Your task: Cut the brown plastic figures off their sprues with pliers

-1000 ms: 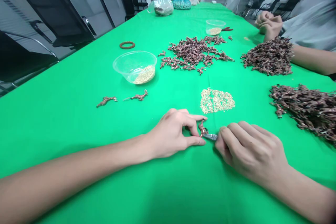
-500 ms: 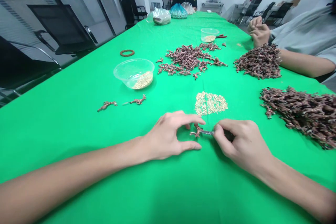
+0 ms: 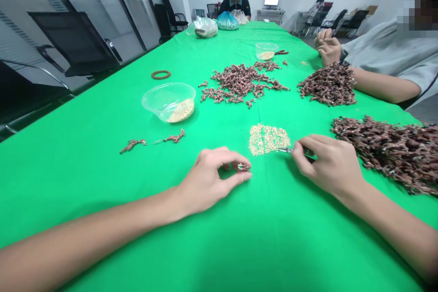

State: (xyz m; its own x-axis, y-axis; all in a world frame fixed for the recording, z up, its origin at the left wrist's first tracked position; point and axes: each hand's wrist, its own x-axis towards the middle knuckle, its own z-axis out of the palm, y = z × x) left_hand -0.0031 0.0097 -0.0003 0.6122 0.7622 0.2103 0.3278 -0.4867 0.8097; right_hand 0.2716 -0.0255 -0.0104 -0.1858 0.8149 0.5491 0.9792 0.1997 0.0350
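Observation:
My left hand (image 3: pixel 219 174) pinches a small brown figurine (image 3: pixel 243 167) between thumb and fingers, just above the green cloth; the fingers partly hide it. In my right hand (image 3: pixel 326 159) is a slim, tweezers-like metal tool (image 3: pixel 285 150), its handle mostly covered by the fingers. The tool's tip is at the lower right edge of a flat patch of tiny pale gold pieces (image 3: pixel 268 139). Two more brown figurines, one on the left (image 3: pixel 132 145) and one beside it (image 3: pixel 175 136), lie apart beyond my left hand.
A clear bowl (image 3: pixel 150 100) with gold pieces stands left of a brown figurine pile (image 3: pixel 236 82). Larger piles lie right (image 3: pixel 393 150) and near a co-worker's hands (image 3: pixel 329 48). Further back are a brown ring (image 3: pixel 160 75), a small tub (image 3: pixel 262 48), red-handled pliers (image 3: pixel 282 52) and bags (image 3: pixel 227 20).
The tool has left the figurine and moved right and up to the gold pieces with my right hand. My left fingers have closed on the figurine. The whole view has shifted slightly.

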